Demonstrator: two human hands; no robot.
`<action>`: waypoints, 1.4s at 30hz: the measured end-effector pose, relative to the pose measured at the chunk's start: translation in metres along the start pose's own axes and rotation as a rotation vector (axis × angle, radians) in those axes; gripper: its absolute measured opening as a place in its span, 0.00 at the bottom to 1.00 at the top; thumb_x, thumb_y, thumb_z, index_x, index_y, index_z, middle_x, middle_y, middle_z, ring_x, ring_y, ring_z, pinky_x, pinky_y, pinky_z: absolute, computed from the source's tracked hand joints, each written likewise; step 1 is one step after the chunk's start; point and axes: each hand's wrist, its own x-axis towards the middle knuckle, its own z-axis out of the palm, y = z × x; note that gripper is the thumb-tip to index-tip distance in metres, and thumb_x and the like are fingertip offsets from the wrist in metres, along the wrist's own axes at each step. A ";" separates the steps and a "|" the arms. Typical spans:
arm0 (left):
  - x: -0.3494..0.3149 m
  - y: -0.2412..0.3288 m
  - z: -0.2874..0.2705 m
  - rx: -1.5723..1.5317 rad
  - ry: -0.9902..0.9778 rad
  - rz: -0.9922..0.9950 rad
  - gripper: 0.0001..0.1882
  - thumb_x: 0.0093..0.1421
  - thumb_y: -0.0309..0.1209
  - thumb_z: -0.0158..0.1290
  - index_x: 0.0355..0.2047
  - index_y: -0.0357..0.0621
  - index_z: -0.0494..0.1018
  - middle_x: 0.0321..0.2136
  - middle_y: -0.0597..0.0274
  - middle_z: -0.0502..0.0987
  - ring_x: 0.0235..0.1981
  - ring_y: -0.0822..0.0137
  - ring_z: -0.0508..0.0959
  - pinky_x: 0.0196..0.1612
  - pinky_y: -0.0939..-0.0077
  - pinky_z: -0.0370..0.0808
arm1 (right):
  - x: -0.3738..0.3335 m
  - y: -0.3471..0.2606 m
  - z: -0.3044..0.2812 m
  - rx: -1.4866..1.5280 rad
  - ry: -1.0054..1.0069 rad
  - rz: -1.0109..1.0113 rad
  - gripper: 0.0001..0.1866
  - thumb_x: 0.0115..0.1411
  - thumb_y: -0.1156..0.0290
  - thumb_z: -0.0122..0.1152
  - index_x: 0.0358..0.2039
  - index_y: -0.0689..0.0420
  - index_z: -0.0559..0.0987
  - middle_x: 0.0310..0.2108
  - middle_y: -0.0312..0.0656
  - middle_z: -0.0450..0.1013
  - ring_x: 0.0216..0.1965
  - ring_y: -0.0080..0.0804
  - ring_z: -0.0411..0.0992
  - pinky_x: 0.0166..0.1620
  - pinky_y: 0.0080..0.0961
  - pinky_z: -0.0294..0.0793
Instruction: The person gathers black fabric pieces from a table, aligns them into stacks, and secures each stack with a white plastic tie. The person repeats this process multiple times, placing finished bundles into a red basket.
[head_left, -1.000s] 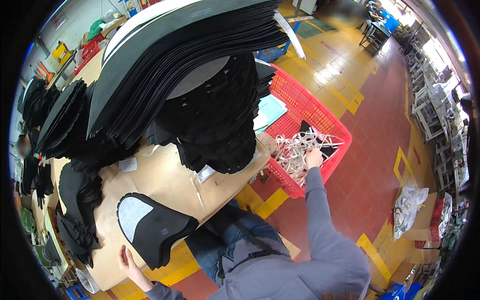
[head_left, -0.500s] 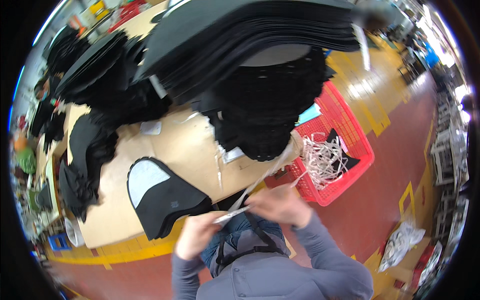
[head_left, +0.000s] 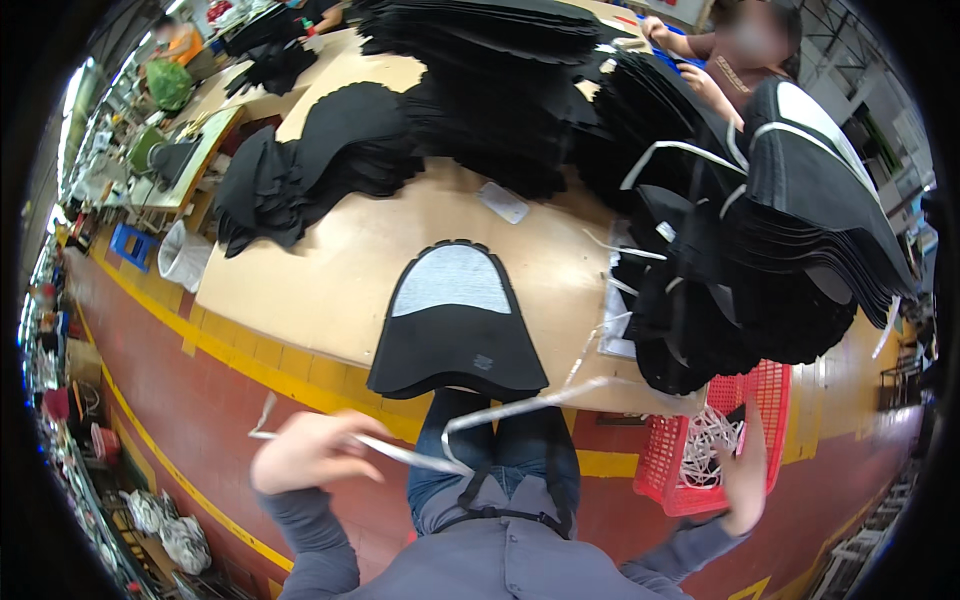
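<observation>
My left hand [head_left: 318, 450], out left of my legs, is closed on a long white fabric strip [head_left: 410, 458]. The strip hangs in a loose loop over my lap, its other part trailing up to the table edge. My right hand [head_left: 745, 475] is held apart from it, fingers stretched, at the red plastic basket [head_left: 655, 470]. Inside that basket lies a tangle of white strips [head_left: 708, 448]. In front of me, at the table's near edge, rests a stack of black curved cut pieces [head_left: 455, 345], the top one with a pale grey panel.
The wooden table [head_left: 290, 290] bears large black piles [head_left: 490, 110] at the back. At right stand strip-tied black bundles [head_left: 820, 220]. A co-worker [head_left: 740, 60] is behind them. A white bin [head_left: 185, 258] and a blue stool [head_left: 132, 245] stand off the table's left side.
My hands have moved apart: the left outward with the strip, the right off the strip and over to the basket. The view has turned, so the stack now appears directly ahead.
</observation>
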 end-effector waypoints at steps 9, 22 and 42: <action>0.018 -0.004 -0.045 -0.190 0.118 0.433 0.05 0.57 0.19 0.53 0.32 0.36 0.79 0.26 0.56 0.82 0.28 0.65 0.83 0.33 0.76 0.79 | 0.058 -0.203 0.101 0.866 -1.379 -0.670 0.16 0.60 0.70 0.66 0.45 0.65 0.81 0.29 0.42 0.80 0.32 0.26 0.78 0.38 0.22 0.75; 0.116 -0.044 0.014 -0.671 -0.288 -0.022 0.14 0.69 0.35 0.49 0.48 0.39 0.77 0.36 0.71 0.77 0.35 0.80 0.73 0.43 0.85 0.72 | 0.130 -0.231 0.116 0.554 -0.755 -0.387 0.09 0.60 0.72 0.64 0.34 0.65 0.83 0.21 0.36 0.73 0.24 0.18 0.68 0.29 0.19 0.67; 0.120 -0.196 0.073 -0.514 0.242 -0.284 0.15 0.63 0.24 0.46 0.47 0.32 0.76 0.38 0.53 0.81 0.40 0.66 0.78 0.44 0.71 0.74 | 0.113 -0.121 0.246 0.838 -1.079 0.401 0.19 0.71 0.60 0.44 0.43 0.61 0.80 0.25 0.30 0.74 0.19 0.16 0.66 0.18 0.18 0.60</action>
